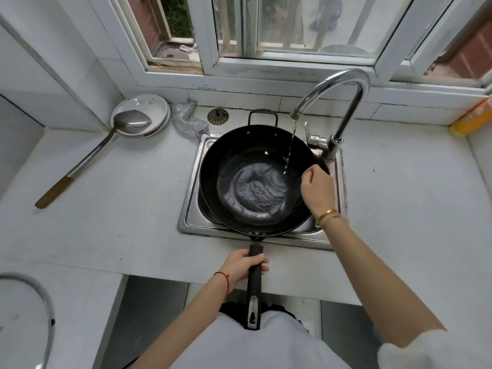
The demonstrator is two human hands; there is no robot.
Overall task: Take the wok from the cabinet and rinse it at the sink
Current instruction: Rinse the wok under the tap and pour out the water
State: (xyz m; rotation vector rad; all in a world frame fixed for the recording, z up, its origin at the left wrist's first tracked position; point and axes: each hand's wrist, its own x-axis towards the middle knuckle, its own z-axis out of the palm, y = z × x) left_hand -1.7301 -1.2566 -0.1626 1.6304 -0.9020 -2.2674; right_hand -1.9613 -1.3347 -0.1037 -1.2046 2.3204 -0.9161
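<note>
A large black wok [229, 166] rests over the steel sink [190, 209], with water pooled and rippling in its bottom. My left hand [243, 265] grips the wok's long black handle [254, 294] at the counter's front edge. My right hand [316, 189] is inside the wok at its right wall, fingers curled, with nothing visible in them. A thin stream of water falls from the curved chrome faucet [338, 102] into the wok just left of that hand. The wok's small loop handle [263, 115] points toward the window.
A metal ladle [87, 155] with a wooden grip lies on the left counter, its bowl on stacked white plates [149, 107]. A steel scourer [186, 121] and a drain strainer [217, 116] sit behind the sink. An orange bottle [472, 119] is far right, a glass lid [26, 315] bottom left.
</note>
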